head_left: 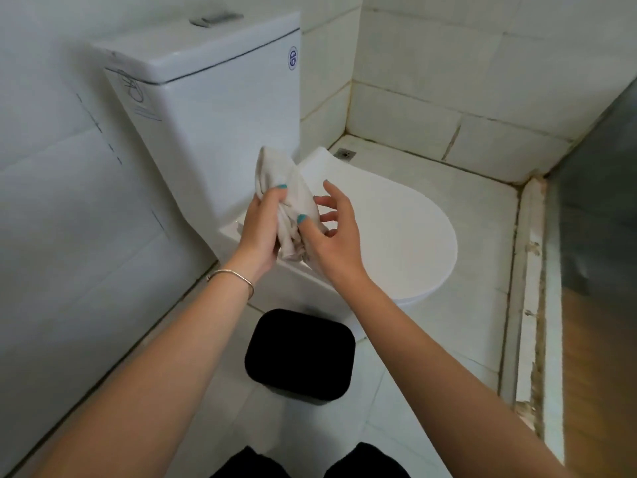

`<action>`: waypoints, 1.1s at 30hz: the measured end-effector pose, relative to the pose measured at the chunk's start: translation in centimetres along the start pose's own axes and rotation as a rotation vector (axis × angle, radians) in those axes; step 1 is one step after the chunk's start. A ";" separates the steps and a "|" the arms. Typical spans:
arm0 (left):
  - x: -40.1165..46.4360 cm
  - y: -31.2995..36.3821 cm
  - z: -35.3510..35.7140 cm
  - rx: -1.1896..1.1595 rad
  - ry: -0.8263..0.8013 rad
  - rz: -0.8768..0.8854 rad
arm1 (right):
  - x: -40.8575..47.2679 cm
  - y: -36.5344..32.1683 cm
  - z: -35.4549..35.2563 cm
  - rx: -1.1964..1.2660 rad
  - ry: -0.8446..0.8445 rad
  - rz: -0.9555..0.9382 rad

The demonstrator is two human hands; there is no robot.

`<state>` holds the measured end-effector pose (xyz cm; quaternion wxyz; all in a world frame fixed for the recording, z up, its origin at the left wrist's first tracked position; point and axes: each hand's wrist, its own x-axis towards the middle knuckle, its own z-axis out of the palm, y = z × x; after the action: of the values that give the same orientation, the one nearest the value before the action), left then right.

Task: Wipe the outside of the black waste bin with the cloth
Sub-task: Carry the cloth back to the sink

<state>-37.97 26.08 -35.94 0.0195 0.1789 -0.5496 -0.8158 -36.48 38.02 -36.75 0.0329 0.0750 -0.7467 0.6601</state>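
**tilefan:** Head cam check, near to far: the black waste bin [299, 355] is sitting on the floor tiles [396, 426] right below the person's arms, just in front of the toilet [396, 243] base. Nothing is touching it, so I'm guessing the wiping isn't started yet.

**mopguy:** Agreed, both hands are busy up above the closed toilet lid. The left hand [262, 226] is gripping the cloth [293, 205] with fingers curled round the bunched-up part. The right hand [332, 236] is pinching the lower folds with its thumb while the other fingers are spreading loose.

**tilefan:** Looks to me like she's... well, they're bunching or folding it into a pad first.

**mopguy:** Probably. So all the bin's outside is still waiting: the cloth needs lowering to it first. Cistern [206, 98] and corner wall tiles behind aren't part of this.
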 end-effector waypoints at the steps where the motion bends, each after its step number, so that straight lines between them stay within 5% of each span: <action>1: -0.1 0.6 0.6 -0.010 -0.002 -0.042 | 0.5 -0.7 -0.4 0.010 0.008 0.033; 10: -3.5 11.7 6.5 -0.028 -0.051 -0.276 | 4.7 -11.4 -4.9 0.018 -0.060 0.172; 17: -6.2 22.2 9.9 -0.066 -0.070 -0.297 | 7.8 -22.9 -7.1 0.041 -0.115 0.198; 24: -10.0 31.3 11.5 -0.175 -0.031 -0.251 | 9.5 -32.1 -8.3 0.212 -0.621 0.542; 33: -14.3 39.5 10.4 -0.259 0.035 -0.121 | 9.0 -40.6 -6.3 0.320 -0.744 0.500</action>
<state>-34.34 22.99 7.11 0.0030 0.2221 -0.4273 -0.8764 -39.38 38.89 5.23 -0.4085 0.1286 -0.5919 0.6828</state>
